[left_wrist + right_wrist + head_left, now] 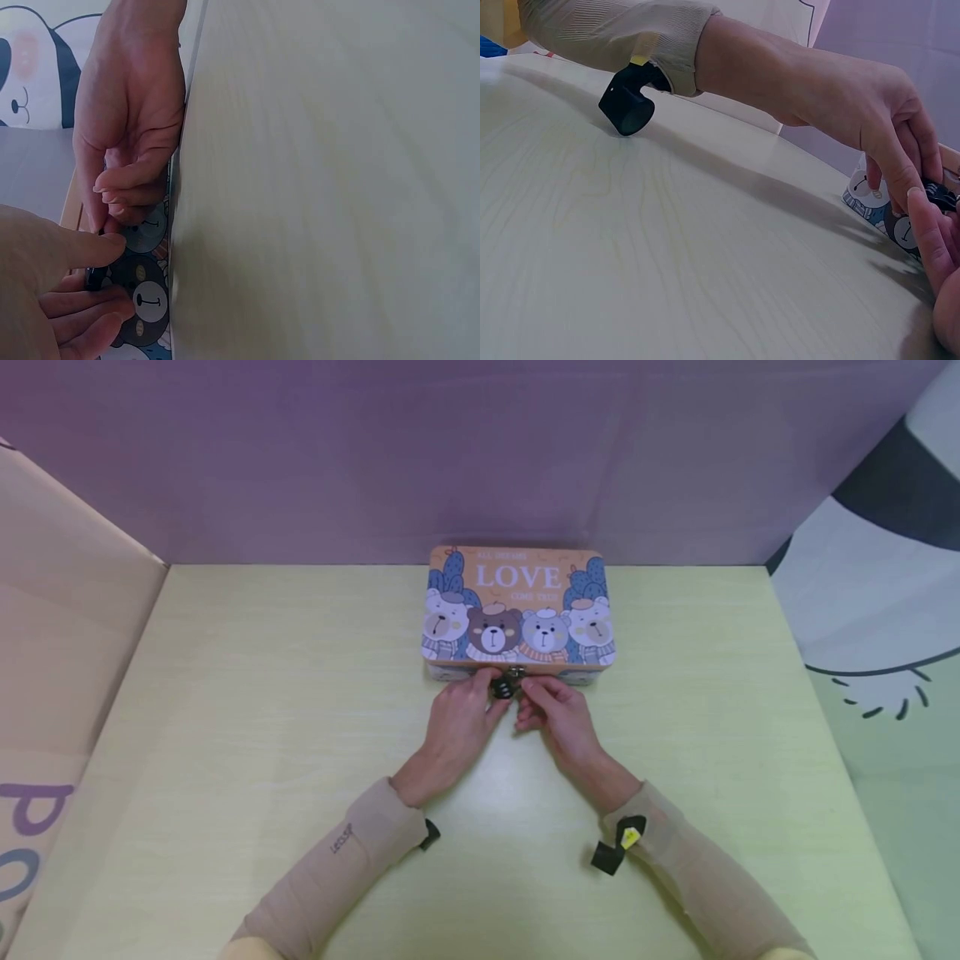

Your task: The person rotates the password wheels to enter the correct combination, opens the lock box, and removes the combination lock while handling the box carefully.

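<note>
A tin box (519,606) with bears and the word LOVE on its closed lid lies at the far middle of the table. At its front is a metal clasp (517,672). A small black padlock (502,687) with number dials is at the clasp. My left hand (459,718) pinches the padlock between thumb and fingers. From the other side, my right hand (562,720) pinches at the padlock's end near the clasp, its other fingers curled below. Fingers partly hide the padlock (97,277) in the left wrist view; whether its shackle is open I cannot tell.
A pale wooden table (262,710) spreads around the box. Behind it rises a purple backdrop (390,460), close to the box's back. Printed panels stand at the left (60,610) and right (885,710). A black wrist camera (628,105) hangs under the left sleeve.
</note>
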The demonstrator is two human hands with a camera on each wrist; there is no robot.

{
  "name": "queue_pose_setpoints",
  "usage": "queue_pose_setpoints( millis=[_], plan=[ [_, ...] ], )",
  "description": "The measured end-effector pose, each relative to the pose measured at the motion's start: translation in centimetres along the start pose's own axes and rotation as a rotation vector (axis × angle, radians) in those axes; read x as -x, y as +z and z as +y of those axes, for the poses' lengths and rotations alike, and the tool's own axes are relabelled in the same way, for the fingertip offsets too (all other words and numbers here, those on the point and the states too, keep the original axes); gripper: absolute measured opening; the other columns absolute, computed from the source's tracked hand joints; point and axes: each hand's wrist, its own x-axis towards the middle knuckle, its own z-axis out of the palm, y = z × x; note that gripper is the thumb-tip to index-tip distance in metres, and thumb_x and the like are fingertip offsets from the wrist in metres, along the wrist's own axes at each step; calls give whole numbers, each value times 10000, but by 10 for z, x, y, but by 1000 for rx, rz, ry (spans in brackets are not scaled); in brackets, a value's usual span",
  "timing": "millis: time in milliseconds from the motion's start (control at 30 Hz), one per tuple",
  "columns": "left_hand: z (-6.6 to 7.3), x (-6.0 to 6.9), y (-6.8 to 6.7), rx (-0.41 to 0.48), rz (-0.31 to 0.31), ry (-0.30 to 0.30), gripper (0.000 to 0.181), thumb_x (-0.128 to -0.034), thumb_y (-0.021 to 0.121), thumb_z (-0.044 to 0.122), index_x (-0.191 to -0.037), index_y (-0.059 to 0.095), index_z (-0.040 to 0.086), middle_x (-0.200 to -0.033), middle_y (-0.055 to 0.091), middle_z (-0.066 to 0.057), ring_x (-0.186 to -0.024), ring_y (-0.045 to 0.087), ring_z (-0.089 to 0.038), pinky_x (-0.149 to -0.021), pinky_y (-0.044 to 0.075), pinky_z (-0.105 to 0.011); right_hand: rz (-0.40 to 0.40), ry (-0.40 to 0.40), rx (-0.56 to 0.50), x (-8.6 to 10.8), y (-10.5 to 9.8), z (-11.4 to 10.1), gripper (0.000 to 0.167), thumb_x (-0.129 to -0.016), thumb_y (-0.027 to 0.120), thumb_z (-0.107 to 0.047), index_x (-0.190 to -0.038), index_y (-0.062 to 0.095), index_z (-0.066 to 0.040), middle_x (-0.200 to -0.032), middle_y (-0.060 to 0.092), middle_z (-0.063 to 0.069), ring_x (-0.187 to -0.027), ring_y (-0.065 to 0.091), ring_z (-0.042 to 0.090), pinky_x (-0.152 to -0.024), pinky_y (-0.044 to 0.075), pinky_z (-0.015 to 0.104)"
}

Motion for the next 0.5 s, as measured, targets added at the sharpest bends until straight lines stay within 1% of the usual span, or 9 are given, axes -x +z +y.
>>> queue_pose_setpoints(
  millis=[300,500],
  plan=[
    [0,0,0,-1,-3,-4,313,-955,754,182,-1177,667,-19,-943,752,-132,-760,707,-242,-667,590,-334,3,-1,12,0,0,0,158,-1032,591,-59,-939,701,-123,-801,667,31,-627,640,111,-601,602,261],
    [0,0,0,13,-12,-7,307,-960,748,185,-1177,664,-15,-958,752,-132,-777,711,-250,-682,594,-348,2,-4,6,0,0,0,157,-1029,590,-47,-941,703,-111,-799,665,39,-624,640,110,-600,602,259]
  ],
)
